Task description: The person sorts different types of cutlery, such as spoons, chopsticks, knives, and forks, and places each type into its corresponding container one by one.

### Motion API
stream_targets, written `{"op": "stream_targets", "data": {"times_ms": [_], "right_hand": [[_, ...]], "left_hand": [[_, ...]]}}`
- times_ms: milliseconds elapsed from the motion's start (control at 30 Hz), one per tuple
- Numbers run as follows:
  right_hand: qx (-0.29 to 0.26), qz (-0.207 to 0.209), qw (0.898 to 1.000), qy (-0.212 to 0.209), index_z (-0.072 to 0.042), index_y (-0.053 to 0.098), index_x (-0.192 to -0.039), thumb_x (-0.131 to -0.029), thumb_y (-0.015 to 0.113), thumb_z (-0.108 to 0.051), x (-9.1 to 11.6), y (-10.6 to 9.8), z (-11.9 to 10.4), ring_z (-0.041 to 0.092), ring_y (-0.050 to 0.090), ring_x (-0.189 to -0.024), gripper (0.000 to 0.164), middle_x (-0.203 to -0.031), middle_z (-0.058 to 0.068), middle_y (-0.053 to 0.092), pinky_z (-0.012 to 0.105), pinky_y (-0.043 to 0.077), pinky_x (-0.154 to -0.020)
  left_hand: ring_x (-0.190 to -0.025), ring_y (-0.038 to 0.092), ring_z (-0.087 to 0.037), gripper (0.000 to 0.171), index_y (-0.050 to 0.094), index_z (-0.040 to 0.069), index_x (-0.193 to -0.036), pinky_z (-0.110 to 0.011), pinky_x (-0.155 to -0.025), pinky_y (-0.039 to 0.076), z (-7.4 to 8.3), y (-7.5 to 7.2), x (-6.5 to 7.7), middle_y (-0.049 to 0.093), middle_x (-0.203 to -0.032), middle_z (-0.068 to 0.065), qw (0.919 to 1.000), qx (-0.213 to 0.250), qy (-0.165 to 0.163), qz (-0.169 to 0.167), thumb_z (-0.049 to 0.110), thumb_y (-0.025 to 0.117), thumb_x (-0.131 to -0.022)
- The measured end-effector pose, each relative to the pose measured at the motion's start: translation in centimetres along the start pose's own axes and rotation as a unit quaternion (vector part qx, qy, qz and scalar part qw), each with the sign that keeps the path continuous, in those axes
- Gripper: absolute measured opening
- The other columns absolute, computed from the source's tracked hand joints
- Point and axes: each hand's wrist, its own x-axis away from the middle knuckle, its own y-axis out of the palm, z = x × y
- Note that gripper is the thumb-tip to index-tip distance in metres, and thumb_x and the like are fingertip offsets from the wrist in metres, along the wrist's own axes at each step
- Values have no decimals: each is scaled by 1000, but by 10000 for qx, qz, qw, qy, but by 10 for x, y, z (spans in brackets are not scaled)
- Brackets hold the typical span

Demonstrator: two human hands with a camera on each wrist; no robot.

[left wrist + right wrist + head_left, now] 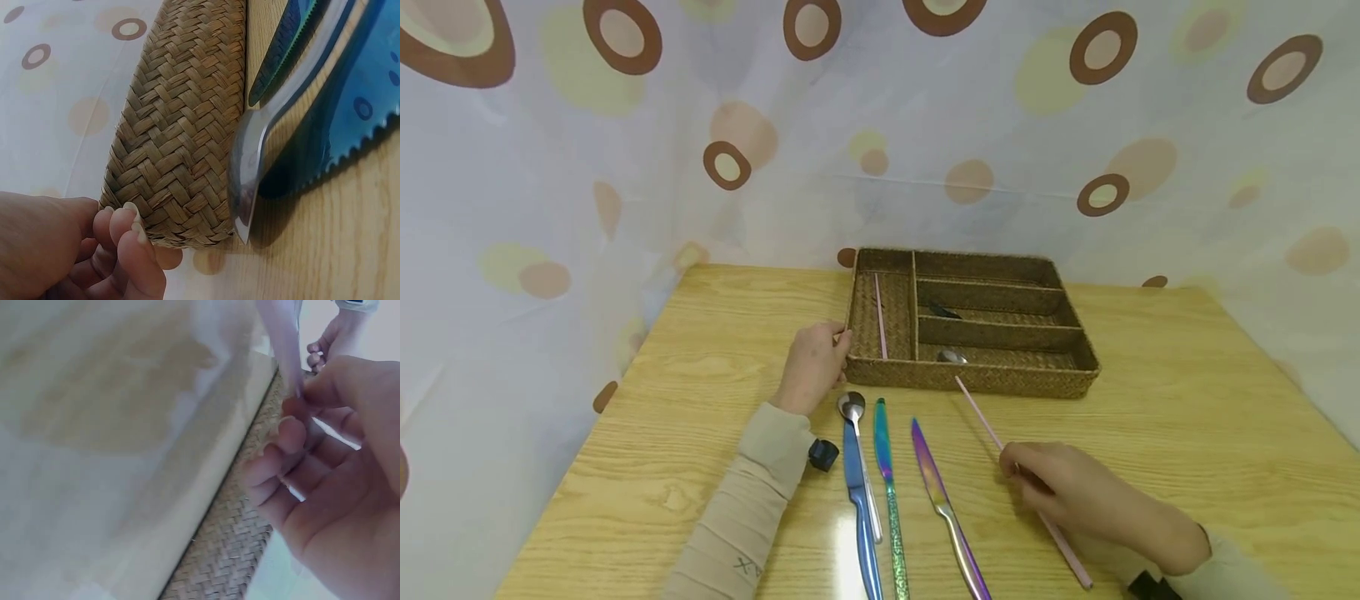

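Note:
My left hand grips the left front corner of a woven cutlery tray, fingers curled at its edge. My right hand pinches a pink chopstick by its middle, to the right of the knives; its thin tip points toward the tray's front wall. Another pink chopstick lies in the tray's left compartment. A spoon shows partly in the front compartment, and a dark utensil in the middle one. The right wrist view is hazy, with the chopstick between thumb and fingertips.
In front of the tray lie a silver spoon across a blue knife, a green-blue knife and a purple-gold knife. The wooden table meets a patterned cloth behind the tray.

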Motion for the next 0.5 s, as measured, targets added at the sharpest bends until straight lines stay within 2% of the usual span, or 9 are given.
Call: {"op": "stream_targets", "data": {"times_ms": [133,300,500], "right_hand": [[174,374,9982,-445,-19,55,-95,-83,54,3,-8,-8,-2,-1,40,-55,25,-72,-16,47,15,39,-47],[444,989,9890,-1004,-19,57,-97,-80,56,4,-18,-16,-5,-3,38,-55,29,-72,-17,47,8,34,-47],[592,1377,9832,-1038,-20,56,-100,-83,56,0,-37,-30,-10,-3,42,-61,27,-75,-14,52,12,40,-52]], "left_hand": [[-43,56,-18,35,52,2,-125,-28,-38,47,1,-1,0,56,-56,-7,10000,13,18,32,23,43,-99],[-44,56,-19,35,52,2,-124,-28,-38,46,1,-1,0,56,-55,-7,10000,33,1,-27,24,43,-99],[-43,56,-18,34,53,2,-123,-28,-38,46,-1,0,0,57,-55,-6,10000,31,7,-6,24,43,-99]]}}
